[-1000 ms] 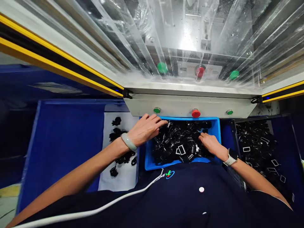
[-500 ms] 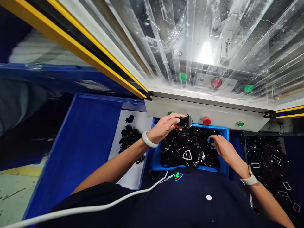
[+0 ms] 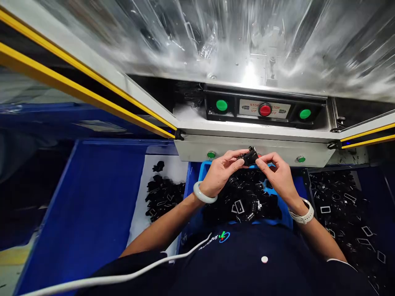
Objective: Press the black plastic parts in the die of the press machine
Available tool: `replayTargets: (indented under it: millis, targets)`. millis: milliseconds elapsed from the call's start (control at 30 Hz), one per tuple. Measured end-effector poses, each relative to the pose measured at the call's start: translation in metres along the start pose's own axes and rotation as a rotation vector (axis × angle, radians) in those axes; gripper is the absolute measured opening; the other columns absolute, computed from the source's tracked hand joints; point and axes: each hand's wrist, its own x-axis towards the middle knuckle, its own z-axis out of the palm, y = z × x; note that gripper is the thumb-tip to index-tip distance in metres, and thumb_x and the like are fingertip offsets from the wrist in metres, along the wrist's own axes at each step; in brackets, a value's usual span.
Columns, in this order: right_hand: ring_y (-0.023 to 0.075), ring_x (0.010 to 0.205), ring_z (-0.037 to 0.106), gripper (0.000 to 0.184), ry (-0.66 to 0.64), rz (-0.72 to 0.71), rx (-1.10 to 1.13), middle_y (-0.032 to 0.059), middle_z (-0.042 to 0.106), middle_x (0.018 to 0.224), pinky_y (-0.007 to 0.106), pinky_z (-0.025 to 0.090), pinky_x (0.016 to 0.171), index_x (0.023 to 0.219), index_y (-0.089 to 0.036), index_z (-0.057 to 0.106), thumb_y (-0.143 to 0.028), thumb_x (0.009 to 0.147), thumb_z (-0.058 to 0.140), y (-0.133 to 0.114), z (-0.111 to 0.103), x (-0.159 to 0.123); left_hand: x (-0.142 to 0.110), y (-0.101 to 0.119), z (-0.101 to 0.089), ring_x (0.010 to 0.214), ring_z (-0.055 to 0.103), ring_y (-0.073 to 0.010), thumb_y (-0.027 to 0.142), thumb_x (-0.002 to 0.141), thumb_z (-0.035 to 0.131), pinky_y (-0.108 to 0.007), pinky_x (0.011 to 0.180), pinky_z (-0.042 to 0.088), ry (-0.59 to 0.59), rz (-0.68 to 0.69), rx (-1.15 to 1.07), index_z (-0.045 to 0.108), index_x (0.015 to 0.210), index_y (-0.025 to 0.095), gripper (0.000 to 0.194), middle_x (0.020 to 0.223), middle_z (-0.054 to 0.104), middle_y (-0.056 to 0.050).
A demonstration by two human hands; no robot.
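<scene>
The left hand [image 3: 220, 172] and right hand [image 3: 276, 179] pinch a black part [image 3: 250, 156] between their fingertips, holding it up just over the far rim of a blue bin [image 3: 205, 169]. The bin is heaped with more black pieces [image 3: 243, 201]. Similar pieces lie on a white sheet [image 3: 174, 169] to the left and in a dark tray [image 3: 370, 193] to the right.

Left hand [image 3: 220, 172] and right hand [image 3: 276, 176] — fingertips meeting — pinch a small black plastic part [image 3: 250, 156] above a blue bin [image 3: 288, 216] heaped with similar black parts. At 12 o'clock, a stop-button panel [image 3: 264, 109]; at 3 o'clock, a dark blue tray [image 3: 373, 185] of black rectangular frames; at 9 o'clock, a white sheet [image 3: 173, 168].
</scene>
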Motion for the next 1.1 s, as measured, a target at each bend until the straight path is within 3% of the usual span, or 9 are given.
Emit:
replayTargets:
  millis: [233,400,467,600,733,833,900,967,1100]
  targets:
    - [0.0170,0.083,0.064,0.031,-0.009,0.002,-0.092,0.0049,0.072,0.091,0.031,0.050,0.070,0.084,-0.021,0.069,-0.051,0.091,0.072,0.000,-0.001,0.010,0.009,0.000,0.012,0.093,0.071,-0.0185,0.043,0.091,0.079,-0.036,0.093,0.060,0.142,0.133,0.187,0.080,0.120,0.026,0.034,0.121,0.072,-0.007]
    - [0.0203,0.090,0.069,0.030,-0.151,-0.168,-0.237,0.0057,0.077,0.099,0.038,0.057,0.081,0.097,-0.023,0.076,-0.050,0.099,0.064,-0.028,-0.025,0.049,0.048,0.023,0.009,0.075,0.065,-0.0146,0.040,0.085,0.083,-0.032,0.076,0.061,0.260,0.262,0.270,0.082,0.105,0.021,0.028,0.104,0.076,-0.006]
    - [0.0227,0.100,0.070,0.033,-0.103,-0.333,-0.317,0.0065,0.077,0.107,0.044,0.058,0.092,0.106,-0.024,0.077,-0.051,0.103,0.059,-0.052,-0.040,0.089,0.071,0.042,0.003,0.075,0.068,-0.0138,0.039,0.086,0.081,-0.030,0.073,0.061,0.276,0.346,0.239,0.080,0.104,0.019,0.027,0.106,0.077,-0.006]
    - [0.0337,0.132,0.058,0.049,0.317,-0.605,-0.552,0.0132,0.067,0.127,0.057,0.046,0.114,0.120,-0.021,0.072,-0.063,0.098,0.063,-0.105,-0.047,0.210,0.125,0.085,-0.012,0.075,0.072,-0.0133,0.037,0.088,0.079,-0.025,0.067,0.060,0.336,0.534,0.320,0.075,0.107,0.017,0.027,0.102,0.076,-0.006]
    - [0.0568,0.145,0.038,0.102,0.490,-0.456,-0.711,0.0240,0.052,0.134,0.072,0.034,0.109,0.133,0.007,0.056,-0.077,0.077,0.073,-0.133,-0.032,0.335,0.180,0.118,-0.020,0.076,0.074,-0.0145,0.035,0.092,0.079,-0.027,0.065,0.060,0.377,0.624,0.398,0.070,0.104,0.017,0.023,0.103,0.072,-0.006]
    - [0.0611,0.139,0.044,0.087,0.457,-0.437,-0.605,0.0181,0.057,0.120,0.075,0.034,0.104,0.112,0.005,0.065,-0.072,0.073,0.077,-0.139,-0.033,0.387,0.219,0.137,-0.025,0.079,0.073,-0.0139,0.032,0.094,0.080,-0.028,0.068,0.060,0.429,0.619,0.406,0.067,0.104,0.015,0.024,0.107,0.070,-0.006]
    - [0.0531,0.133,0.055,0.068,0.430,-0.463,-0.514,0.0126,0.062,0.111,0.071,0.040,0.103,0.102,-0.002,0.069,-0.066,0.082,0.072,-0.141,-0.040,0.390,0.244,0.151,-0.027,0.083,0.073,-0.0138,0.029,0.096,0.079,-0.028,0.073,0.059,0.461,0.574,0.416,0.066,0.107,0.013,0.023,0.107,0.070,-0.005]
    - [0.0373,0.121,0.067,0.055,0.409,-0.512,-0.446,0.0089,0.067,0.106,0.060,0.047,0.103,0.104,-0.006,0.071,-0.060,0.091,0.066,-0.142,-0.051,0.367,0.268,0.166,-0.027,0.092,0.073,-0.0173,0.029,0.098,0.075,-0.032,0.079,0.060,0.466,0.544,0.431,0.067,0.109,0.011,0.023,0.106,0.070,-0.004]
    - [0.0168,0.101,0.068,0.039,0.262,-0.648,-0.496,0.0058,0.075,0.111,0.039,0.056,0.097,0.113,-0.016,0.074,-0.052,0.098,0.068,-0.130,-0.078,0.249,0.317,0.188,-0.012,0.112,0.069,-0.0244,0.032,0.096,0.077,-0.042,0.093,0.059,0.407,0.519,0.470,0.070,0.105,0.009,0.025,0.102,0.071,-0.003]
